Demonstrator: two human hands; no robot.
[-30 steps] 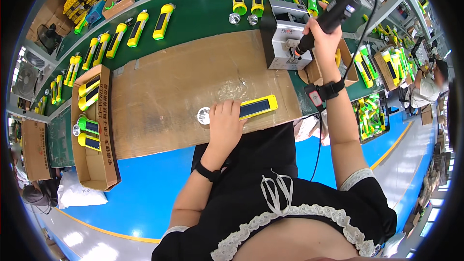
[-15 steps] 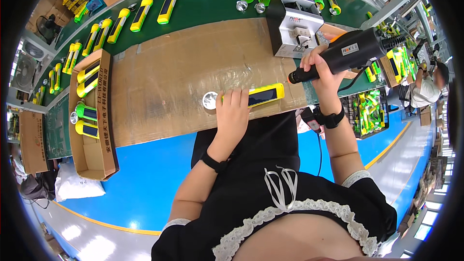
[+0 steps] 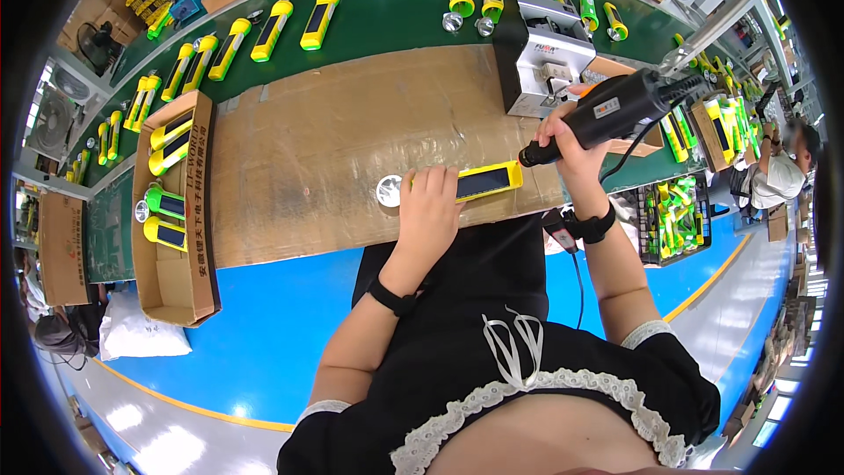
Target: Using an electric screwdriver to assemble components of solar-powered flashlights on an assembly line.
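Observation:
On the cardboard-covered bench lies a yellow flashlight (image 3: 485, 182) with a dark solar panel on its upper face. My left hand (image 3: 429, 211) is wrapped over its head end and presses it down. A round silver reflector (image 3: 389, 191) shows just left of my fingers; whether it is joined to the flashlight is hidden by the hand. My right hand (image 3: 573, 151) grips a black electric screwdriver (image 3: 607, 112), held tilted. Its tip is at the flashlight's right end, touching or very close to it.
A cardboard box (image 3: 171, 286) with several flashlights stands at the left. Behind the right hand is a silver-and-black power unit (image 3: 549, 57). More flashlights (image 3: 321, 19) line the green bench at the back. A black crate (image 3: 673, 220) of green and yellow parts sits at the right.
The screwdriver has come left and down, bringing its tip to the flashlight's end. My left hand keeps its hold on the flashlight. The whole view has shifted slightly.

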